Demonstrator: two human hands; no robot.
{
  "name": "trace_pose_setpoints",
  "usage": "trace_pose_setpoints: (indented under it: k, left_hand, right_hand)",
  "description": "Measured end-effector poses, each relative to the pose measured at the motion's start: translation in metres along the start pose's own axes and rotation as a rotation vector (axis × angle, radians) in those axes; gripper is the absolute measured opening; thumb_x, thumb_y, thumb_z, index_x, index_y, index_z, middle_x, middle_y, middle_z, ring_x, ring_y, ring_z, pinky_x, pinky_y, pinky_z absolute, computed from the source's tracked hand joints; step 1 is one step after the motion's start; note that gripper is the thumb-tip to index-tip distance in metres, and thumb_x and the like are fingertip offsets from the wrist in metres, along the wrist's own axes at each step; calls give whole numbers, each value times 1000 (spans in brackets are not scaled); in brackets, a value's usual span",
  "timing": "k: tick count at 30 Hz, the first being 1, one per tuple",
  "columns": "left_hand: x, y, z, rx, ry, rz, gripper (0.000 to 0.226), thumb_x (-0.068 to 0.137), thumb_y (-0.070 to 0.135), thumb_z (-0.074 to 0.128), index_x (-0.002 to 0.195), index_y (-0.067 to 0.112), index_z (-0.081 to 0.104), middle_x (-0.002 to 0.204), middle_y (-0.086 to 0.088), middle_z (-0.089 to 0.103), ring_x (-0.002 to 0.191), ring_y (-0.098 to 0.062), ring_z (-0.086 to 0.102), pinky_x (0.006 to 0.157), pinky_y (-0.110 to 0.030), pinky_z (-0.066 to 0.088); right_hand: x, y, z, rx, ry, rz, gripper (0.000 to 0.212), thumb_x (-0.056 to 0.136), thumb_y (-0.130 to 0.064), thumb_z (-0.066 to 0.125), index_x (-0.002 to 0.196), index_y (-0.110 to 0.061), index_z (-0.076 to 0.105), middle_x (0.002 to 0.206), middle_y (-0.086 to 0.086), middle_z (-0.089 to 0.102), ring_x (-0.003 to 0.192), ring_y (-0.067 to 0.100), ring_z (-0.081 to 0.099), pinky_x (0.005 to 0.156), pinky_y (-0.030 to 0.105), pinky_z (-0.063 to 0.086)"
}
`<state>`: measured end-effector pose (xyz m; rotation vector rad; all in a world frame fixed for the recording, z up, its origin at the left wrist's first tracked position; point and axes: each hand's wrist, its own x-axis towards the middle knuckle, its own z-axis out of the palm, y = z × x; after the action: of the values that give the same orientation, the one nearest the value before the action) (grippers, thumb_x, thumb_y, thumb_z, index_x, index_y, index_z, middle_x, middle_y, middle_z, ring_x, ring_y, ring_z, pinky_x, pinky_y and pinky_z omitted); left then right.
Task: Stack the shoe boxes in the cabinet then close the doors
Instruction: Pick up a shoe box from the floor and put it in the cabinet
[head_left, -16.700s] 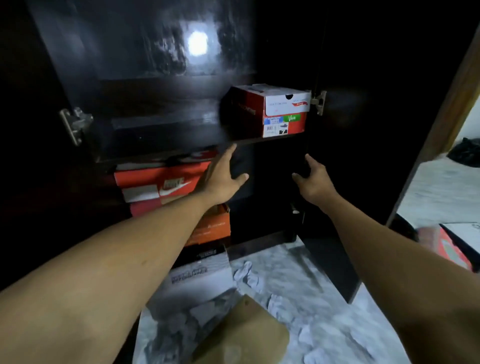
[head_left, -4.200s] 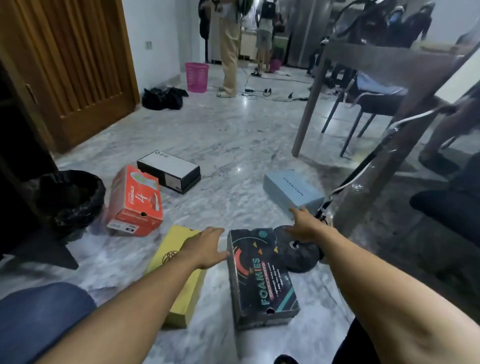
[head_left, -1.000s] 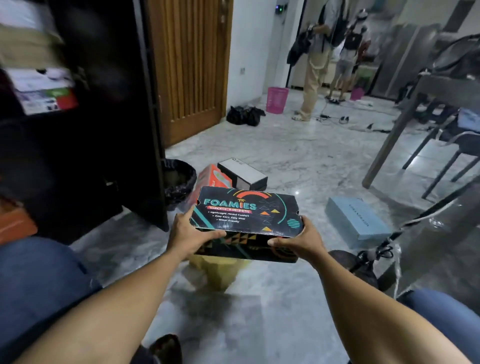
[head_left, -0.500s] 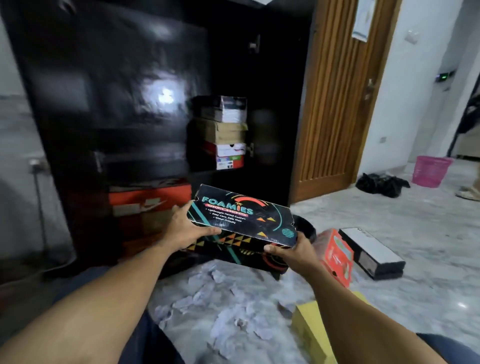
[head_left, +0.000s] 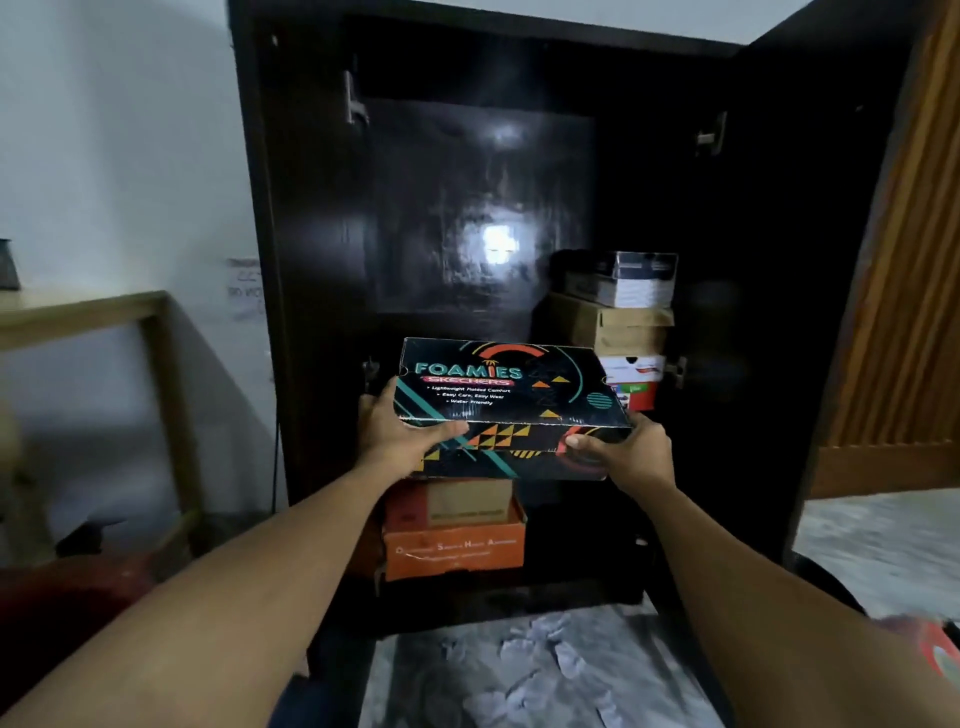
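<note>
- Crumpled paper scraps (head_left: 545, 670) lie on the marble floor (head_left: 883, 545) nearest the person, in front of the cabinet's base.
- A red box (head_left: 937, 652) shows only partly at the lower right edge.
- The left hand (head_left: 400, 436) grips the left end of the black Foamies Skechers shoe box (head_left: 504, 410), with the thumb laid along the lid's near edge and the fingers curled around the end.
- The right hand (head_left: 626, 452) grips the box's near right corner, thumb pressed on the front face; its other fingers are hidden beneath.
- The shoe box hangs in the air between both hands, lid up and closed, just in front of the open cabinet (head_left: 311, 208) at middle height.
- Below it, in the cabinet's lower part, an orange box (head_left: 454, 551) carries a brown box (head_left: 467, 506).
- Farther in, on the right of the shelf, three boxes are stacked: a red-and-white box (head_left: 636, 382), a brown cardboard box (head_left: 613, 327) and a black-and-white box (head_left: 621, 278) on top.
- The cabinet's right door (head_left: 810, 260) stands open.
- A wooden table (head_left: 104, 312) stands to the left by the wall.
</note>
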<state>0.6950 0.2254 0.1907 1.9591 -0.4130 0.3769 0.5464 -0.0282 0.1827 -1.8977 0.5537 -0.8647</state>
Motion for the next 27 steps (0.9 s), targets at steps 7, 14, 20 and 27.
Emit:
trace_pose_setpoints:
  k: [7,14,20,27]
  left_hand:
    - [67,-29,43,-18,175,-66,83,59,47,92,125,10,58,123,-9,41,113,-28,53,94,-33,48]
    - [101,-57,83,36,247,-106,97,68,49,85,144,8,41,140,-13,38,127,-33,47,100,-45,48]
    - [126,-55,111,132,432,-41,69,76,48,80,123,13,44,126,-16,48,118,-36,48,82,-46,49]
    - [154,-79,136,413,330,77,77,85,53,67,144,17,34,150,-14,25,125,-33,43,83,-46,55]
  right_hand:
    - [85,14,70,-60,59,-2,51,61,-37,93,103,-17,71,94,3,74,89,20,69,82,35,57]
    - [121,39,107,13,87,-39,63,65,-41,88,116,-25,54,107,0,71,98,22,67,87,40,55]
    - [149,36,132,-25,110,-95,52,78,-43,79,108,-31,39,104,1,64,95,25,60,82,37,47]
    - [201,44,147,-80,46,-138,49,86,-31,75,126,-23,48,121,14,67,113,35,62,93,40,49]
